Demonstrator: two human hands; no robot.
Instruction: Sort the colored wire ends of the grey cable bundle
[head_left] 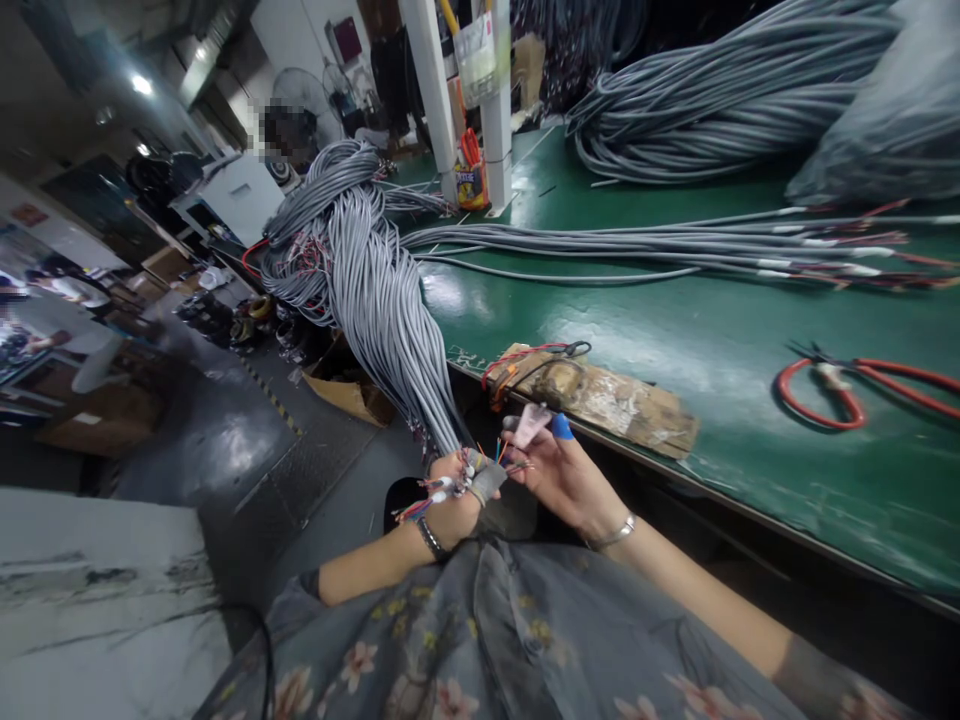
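Note:
My left hand (454,512) is closed around the stripped ends of several grey cables (397,330), low in front of my lap. Thin coloured wires (415,508) and white bits stick out on both sides of the fist. A worn grey wrap covers my left thumb. Close by on the right, my right hand (574,485) pinches a small, flat, pale pink piece (531,425) whose kind I cannot make out. A blue cover sits on one of its digits. Its fingertips are beside the coloured wire ends; whether they touch is unclear.
A green table (787,490) lies ahead and right. On its edge sits a stained wooden board (622,405) with wires. Red-handled pliers (825,385), loose grey cables (600,240) and a large coil (720,100) rest on it. An open cardboard box (349,385) stands below.

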